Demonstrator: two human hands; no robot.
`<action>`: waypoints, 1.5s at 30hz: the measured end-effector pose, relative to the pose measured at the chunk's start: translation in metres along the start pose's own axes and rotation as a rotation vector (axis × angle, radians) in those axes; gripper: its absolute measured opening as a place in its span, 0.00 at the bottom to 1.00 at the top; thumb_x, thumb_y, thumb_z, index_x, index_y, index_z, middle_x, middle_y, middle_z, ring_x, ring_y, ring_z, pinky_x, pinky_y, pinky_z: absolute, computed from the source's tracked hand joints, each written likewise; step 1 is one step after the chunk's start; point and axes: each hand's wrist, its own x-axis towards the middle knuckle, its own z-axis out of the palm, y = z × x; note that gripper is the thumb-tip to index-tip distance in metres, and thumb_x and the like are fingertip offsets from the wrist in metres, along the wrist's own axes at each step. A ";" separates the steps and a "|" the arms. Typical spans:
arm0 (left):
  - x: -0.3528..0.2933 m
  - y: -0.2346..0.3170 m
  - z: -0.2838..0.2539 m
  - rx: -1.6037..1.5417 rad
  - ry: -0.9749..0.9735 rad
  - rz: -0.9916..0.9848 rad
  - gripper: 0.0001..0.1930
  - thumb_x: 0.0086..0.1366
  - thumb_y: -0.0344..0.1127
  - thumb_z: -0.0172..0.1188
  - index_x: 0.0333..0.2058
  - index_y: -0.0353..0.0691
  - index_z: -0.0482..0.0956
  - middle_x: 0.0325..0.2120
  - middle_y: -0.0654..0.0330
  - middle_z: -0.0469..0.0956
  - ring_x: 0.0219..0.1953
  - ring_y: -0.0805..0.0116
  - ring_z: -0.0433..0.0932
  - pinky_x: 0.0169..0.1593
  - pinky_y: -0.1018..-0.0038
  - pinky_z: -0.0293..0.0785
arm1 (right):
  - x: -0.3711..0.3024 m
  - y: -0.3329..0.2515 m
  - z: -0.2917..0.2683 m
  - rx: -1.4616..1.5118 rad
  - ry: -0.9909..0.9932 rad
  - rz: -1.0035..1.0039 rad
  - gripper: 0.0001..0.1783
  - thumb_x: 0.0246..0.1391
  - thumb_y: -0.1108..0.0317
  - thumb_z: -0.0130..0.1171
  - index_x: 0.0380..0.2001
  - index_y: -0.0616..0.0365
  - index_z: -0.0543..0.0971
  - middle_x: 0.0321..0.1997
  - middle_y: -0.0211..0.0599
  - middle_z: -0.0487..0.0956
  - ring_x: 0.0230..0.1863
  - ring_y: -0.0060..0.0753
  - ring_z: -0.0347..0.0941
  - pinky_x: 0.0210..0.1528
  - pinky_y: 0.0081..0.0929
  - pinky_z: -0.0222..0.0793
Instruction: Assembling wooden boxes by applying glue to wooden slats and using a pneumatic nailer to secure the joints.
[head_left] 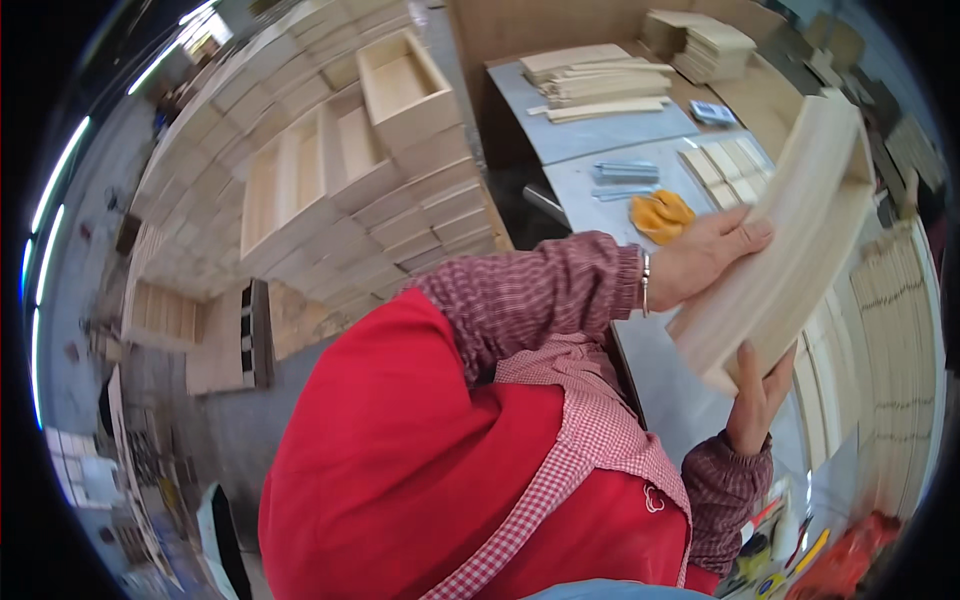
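Note:
Both my hands hold a pale wooden box (775,245), tilted, above the right side of the worktable. Its long side faces me, and most of its inside is turned away. My left hand (710,258) grips the box's long edge, thumb on the wood, with a metal bracelet at the wrist. At the box's lower end, my right hand (762,395) has its thumb and fingers closed on the wood. An orange cloth (661,217) lies on the table beside my left hand. Flat wooden pieces (728,170) rest partly behind the box.
Stacked wooden boxes (400,165) rise at the left. The grey-blue worktable (590,150) carries thin wooden slats (600,85) and small blue bundles (627,174). Rows of wooden strips (893,340) stand along the right edge. Tools and a red plastic bag (850,560) lie at the lower right.

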 end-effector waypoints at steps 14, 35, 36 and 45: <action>-0.211 0.222 -0.171 0.717 1.028 0.458 0.19 0.53 0.32 0.58 0.44 0.30 0.73 0.33 0.52 0.77 0.27 0.67 0.76 0.29 0.79 0.73 | 0.015 -0.025 0.044 0.155 -0.161 -0.050 0.04 0.56 0.72 0.50 0.31 0.60 0.72 0.23 0.32 0.71 0.25 0.25 0.67 0.30 0.22 0.69; -0.210 0.211 -0.347 0.680 1.299 0.253 0.16 0.50 0.37 0.61 0.34 0.31 0.79 0.30 0.54 0.78 0.30 0.65 0.74 0.35 0.72 0.69 | -0.033 0.048 0.010 0.309 0.031 0.219 0.05 0.44 0.77 0.42 0.22 0.57 0.69 0.21 0.30 0.66 0.21 0.24 0.61 0.27 0.21 0.65; -0.210 0.210 -0.349 0.692 1.286 0.224 0.16 0.50 0.37 0.61 0.34 0.31 0.80 0.30 0.54 0.78 0.30 0.65 0.74 0.35 0.71 0.69 | -0.034 0.048 0.010 0.310 0.028 0.229 0.05 0.44 0.77 0.42 0.22 0.57 0.69 0.21 0.30 0.66 0.21 0.24 0.61 0.27 0.21 0.65; -0.194 0.260 -0.292 1.631 1.244 0.515 0.19 0.64 0.32 0.52 0.55 0.39 0.71 0.50 0.54 0.74 0.49 0.62 0.74 0.54 0.72 0.69 | -0.023 0.063 -0.004 0.393 0.068 0.263 0.04 0.42 0.79 0.47 0.22 0.62 0.72 0.22 0.34 0.70 0.22 0.28 0.65 0.27 0.23 0.68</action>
